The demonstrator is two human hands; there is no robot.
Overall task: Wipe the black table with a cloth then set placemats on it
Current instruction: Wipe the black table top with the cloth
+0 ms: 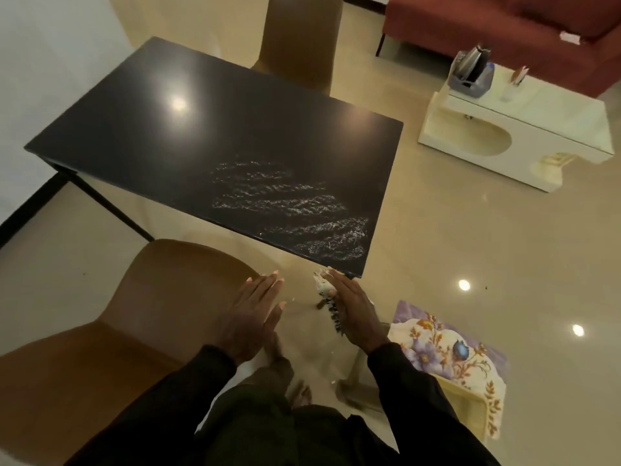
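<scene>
The black table (pixel 188 129) fills the upper left, with white streaky wipe marks (pixel 295 210) near its near right corner. My right hand (pixel 353 311) hovers just below that corner, fingers flat, pressing a white and dark cloth (pixel 327 297) against its palm side. My left hand (pixel 255 311) is beside it, open and flat, holding nothing. A stack of floral placemats (pixel 450 351) lies low on the right, partly hidden by my right sleeve.
A brown chair (pixel 134 324) stands at the table's near side and another brown chair (pixel 302 45) at the far side. A white low table (pixel 524 129) with a kettle (pixel 470 65) sits at the right, before a red sofa (pixel 504 25).
</scene>
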